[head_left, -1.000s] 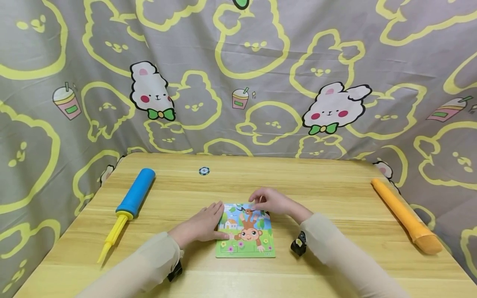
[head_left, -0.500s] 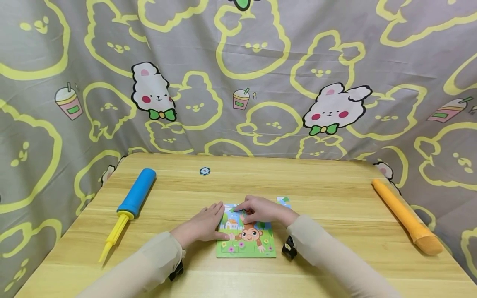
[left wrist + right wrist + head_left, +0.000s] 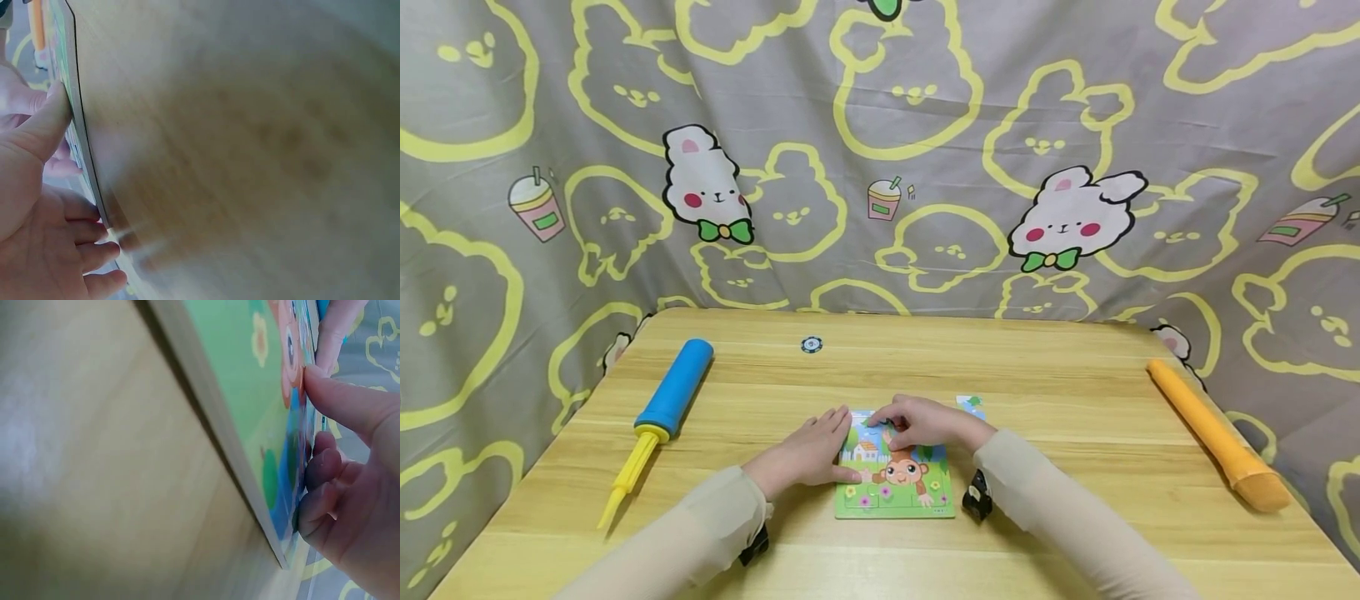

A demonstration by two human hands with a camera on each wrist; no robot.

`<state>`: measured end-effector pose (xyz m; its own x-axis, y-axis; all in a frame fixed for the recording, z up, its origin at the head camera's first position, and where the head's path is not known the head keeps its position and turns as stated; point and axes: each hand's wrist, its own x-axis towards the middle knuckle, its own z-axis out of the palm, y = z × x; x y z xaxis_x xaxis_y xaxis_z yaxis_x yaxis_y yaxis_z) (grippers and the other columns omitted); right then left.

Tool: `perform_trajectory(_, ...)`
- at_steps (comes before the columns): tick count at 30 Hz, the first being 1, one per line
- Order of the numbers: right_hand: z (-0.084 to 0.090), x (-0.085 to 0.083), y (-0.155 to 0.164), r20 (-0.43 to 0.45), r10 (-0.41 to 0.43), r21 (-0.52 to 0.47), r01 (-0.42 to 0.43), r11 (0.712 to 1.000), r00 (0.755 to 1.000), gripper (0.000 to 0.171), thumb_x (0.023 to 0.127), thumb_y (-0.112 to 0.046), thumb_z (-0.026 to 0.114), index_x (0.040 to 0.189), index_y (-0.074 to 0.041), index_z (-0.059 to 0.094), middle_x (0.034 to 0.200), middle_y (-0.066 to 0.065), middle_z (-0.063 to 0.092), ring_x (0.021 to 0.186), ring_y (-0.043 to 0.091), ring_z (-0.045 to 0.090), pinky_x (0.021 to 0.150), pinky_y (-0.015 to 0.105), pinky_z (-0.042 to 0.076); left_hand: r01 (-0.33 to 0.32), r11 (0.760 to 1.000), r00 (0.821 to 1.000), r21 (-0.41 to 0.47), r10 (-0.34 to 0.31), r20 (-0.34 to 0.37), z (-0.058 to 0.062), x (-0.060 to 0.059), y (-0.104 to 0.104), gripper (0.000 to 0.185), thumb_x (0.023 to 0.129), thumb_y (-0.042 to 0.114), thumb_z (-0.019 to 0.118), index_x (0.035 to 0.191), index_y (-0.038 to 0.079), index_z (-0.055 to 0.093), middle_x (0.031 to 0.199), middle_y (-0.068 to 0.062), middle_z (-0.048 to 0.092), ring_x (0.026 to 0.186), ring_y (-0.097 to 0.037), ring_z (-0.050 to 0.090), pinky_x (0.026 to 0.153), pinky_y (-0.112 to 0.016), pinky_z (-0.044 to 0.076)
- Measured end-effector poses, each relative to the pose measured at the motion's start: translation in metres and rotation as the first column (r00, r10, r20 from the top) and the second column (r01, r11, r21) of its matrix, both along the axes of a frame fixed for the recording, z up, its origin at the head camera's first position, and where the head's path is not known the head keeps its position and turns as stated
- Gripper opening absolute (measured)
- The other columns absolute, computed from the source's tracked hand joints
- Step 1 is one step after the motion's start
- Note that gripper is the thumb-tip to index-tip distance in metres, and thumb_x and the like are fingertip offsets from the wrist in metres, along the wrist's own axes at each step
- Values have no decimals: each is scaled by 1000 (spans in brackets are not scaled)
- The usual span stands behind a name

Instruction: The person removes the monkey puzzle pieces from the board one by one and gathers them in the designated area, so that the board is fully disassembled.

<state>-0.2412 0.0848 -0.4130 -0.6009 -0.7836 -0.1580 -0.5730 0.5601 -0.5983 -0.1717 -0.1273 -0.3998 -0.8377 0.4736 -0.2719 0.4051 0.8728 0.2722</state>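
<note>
A square jigsaw puzzle (image 3: 925, 500) with a monkey picture lies on the table in the head view. My left hand (image 3: 808, 450) rests along its left edge, fingers straight, thumb over the picture's side; the left wrist view shows this thumb (image 3: 53, 119) at the board's edge. Over the upper middle of the picture is my right hand (image 3: 925, 421), index finger and thumb touching the surface, other fingers curled in the right wrist view. I cannot tell whether they pinch a piece. A loose puzzle piece (image 3: 970, 403) lies beyond the right hand, partly hidden by it.
A blue and yellow hand pump (image 3: 673, 390) lies at the left of the table (image 3: 1060, 367). An orange tapered tube (image 3: 1217, 433) lies along the right side. A small round chip (image 3: 811, 344) is toward the back. A patterned curtain (image 3: 880, 242) hangs behind.
My right hand has moved left from the puzzle's top right corner to its upper middle. A loose piece now shows on the table at the upper right. The left hand has stayed put.
</note>
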Motion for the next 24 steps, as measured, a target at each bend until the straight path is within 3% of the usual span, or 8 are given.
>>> perform_trajectory(9, -5, -1, 2, 69, -55, -84, 61, 995, 996, 37, 84, -12, 67, 120, -20, 61, 99, 3, 42, 82, 19, 40, 68, 30, 37, 3, 1000, 1000, -8, -3, 0, 0, 1, 0, 91, 83, 52, 60, 142, -6, 23, 149, -21, 16, 135, -35, 16, 107, -50, 18)
perform_trajectory(14, -6, -2, 4, 52, -67, -85, 71, 994, 996, 41, 85, -15, 68, 123, -17, 54, 102, 2, 44, 86, 18, 43, 73, 31, 40, -1, 1000, 1000, -13, 1, -4, 0, 1, 0, 92, 82, 53, 59, 142, -6, 23, 149, -21, 16, 135, -34, 16, 107, -49, 18)
perform_trajectory(18, -8, -2, 9, 57, -105, -103, 110, 989, 993, 37, 87, -17, 66, 119, -13, 50, 101, 1, 47, 83, 15, 46, 72, 30, 43, 0, 1000, 1000, -14, 0, -4, 0, 0, 0, 91, 82, 53, 59, 142, -6, 23, 149, -20, 16, 135, -34, 15, 108, -49, 17)
perform_trajectory(24, -10, -4, 16, 190, -133, -224, 174, 959, 973, 20, 93, -8, 54, 112, -15, 56, 86, 6, 56, 66, 19, 54, 60, 32, 49, 0, 1000, 1000, -6, 0, -6, -1, 0, 0, 91, 82, 52, 60, 142, -6, 23, 149, -20, 16, 135, -34, 16, 108, -49, 18)
